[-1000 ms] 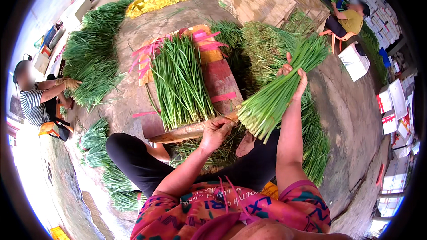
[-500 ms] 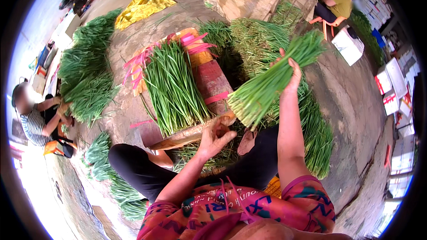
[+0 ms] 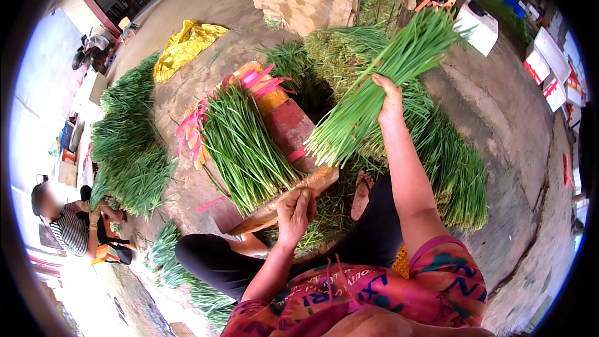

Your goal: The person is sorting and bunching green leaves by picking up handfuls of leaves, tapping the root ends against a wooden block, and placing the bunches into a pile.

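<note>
- the right hand (image 3: 390, 97) is clenched around the middle of a thick bundle of chives (image 3: 380, 90), fingers wrapped over the stalks, pale cut ends down and to the left, green tips up and to the right.
- a second ago that bundle hangs lower, near the right edge of the wooden board (image 3: 284, 203); now the arm is stretched further out and the bundle sits higher above the board, its cut ends just over the board's right end.
- the left hand (image 3: 296, 212) is closed on the near edge of the wooden board, fingers curled over it; it has barely shifted from where it was, so it seems to steady the board while the other arm lifts.
- on the board lies a flat stack of chives (image 3: 243, 146), tips towards the person, with pink ties (image 3: 249, 81) fanned at the board's far end.
- my reading: the bundle is lifted clear of the stack, so the gathering of one handful looks finished and it is not yet set down anywhere.
- beyond the board, more chive heaps (image 3: 437, 150) spread to the right, and a yellow sheet (image 3: 187, 43) lies to the far left.
- left of the board, well apart, another person (image 3: 68, 224) sits by green piles (image 3: 131, 143).
</note>
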Available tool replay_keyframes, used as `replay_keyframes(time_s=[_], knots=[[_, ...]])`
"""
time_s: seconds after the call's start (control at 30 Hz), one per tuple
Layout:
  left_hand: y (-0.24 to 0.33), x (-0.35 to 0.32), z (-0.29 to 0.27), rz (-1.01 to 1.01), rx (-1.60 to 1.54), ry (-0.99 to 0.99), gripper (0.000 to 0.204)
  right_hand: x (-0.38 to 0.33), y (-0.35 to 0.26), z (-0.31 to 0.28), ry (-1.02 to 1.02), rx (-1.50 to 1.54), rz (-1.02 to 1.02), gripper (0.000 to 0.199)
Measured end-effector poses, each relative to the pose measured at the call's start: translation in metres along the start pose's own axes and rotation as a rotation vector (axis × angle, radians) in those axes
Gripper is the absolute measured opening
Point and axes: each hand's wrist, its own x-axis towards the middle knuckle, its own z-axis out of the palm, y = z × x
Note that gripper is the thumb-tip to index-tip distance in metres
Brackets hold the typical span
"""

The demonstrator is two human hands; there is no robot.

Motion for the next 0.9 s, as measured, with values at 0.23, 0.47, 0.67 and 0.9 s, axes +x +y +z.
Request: replay_keyframes(time_s=[0.23,0.47,0.67,0.9], knots=[[-0.032,0.07,0.018,0.258,0.337,0.3,0.015,-0.018,0.007,0.028,-0.004,-0.184,0.03,0.043],[-0.027,0.082,0.016,0.279,-0.074,0.279,0.007,-0.015,0.023,0.024,0.05,-0.154,0.014,0.031],[0.012,0.068,0.029,0.061,-0.026,0.079,0.009,-0.019,0.015,0.03,0.183,-0.185,0.0,0.032],[-0.018,0.109,0.053,0.334,0.716,0.455,0.024,-0.028,0.026,0.041,0.13,-0.135,-0.062,0.034]])
